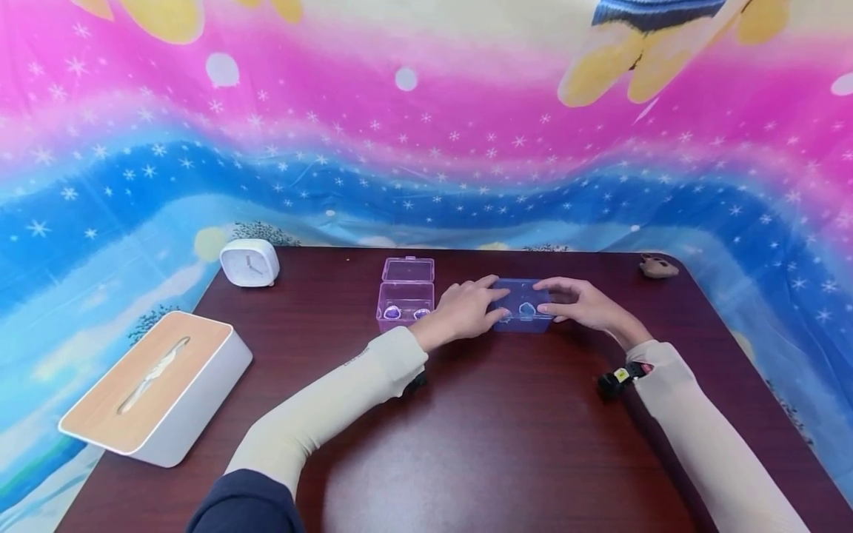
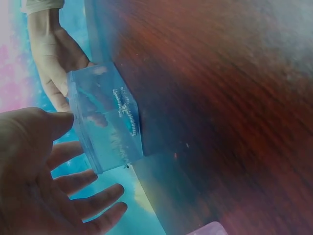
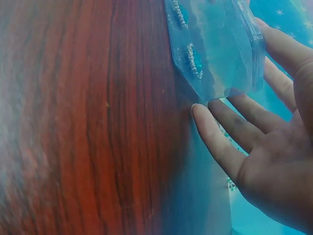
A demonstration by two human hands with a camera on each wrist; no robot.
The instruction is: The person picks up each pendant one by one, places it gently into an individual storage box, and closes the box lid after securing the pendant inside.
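Note:
A see-through blue box [image 1: 522,326] stands on the table with its lid down. Inside it lie blue pieces with white beaded edges [image 3: 194,61]. At the box's left side my left hand [image 1: 464,311] has its fingers spread, the thumb touching the lid's rim in the left wrist view. From the right, my right hand [image 1: 586,305] reaches the box with loosely extended fingers, its thumb and forefinger at the lid's edge. Just left of my left hand is a see-through pink box [image 1: 408,294], lid raised, holding purple pieces with white edges [image 1: 392,312].
A white tissue box with a wooden top [image 1: 153,385] sits at the table's left edge. Behind it stands a white clock [image 1: 249,263]. A small brown object [image 1: 658,266] lies in the far right corner. A patterned cloth [image 1: 426,178] hangs along the table's back edge.

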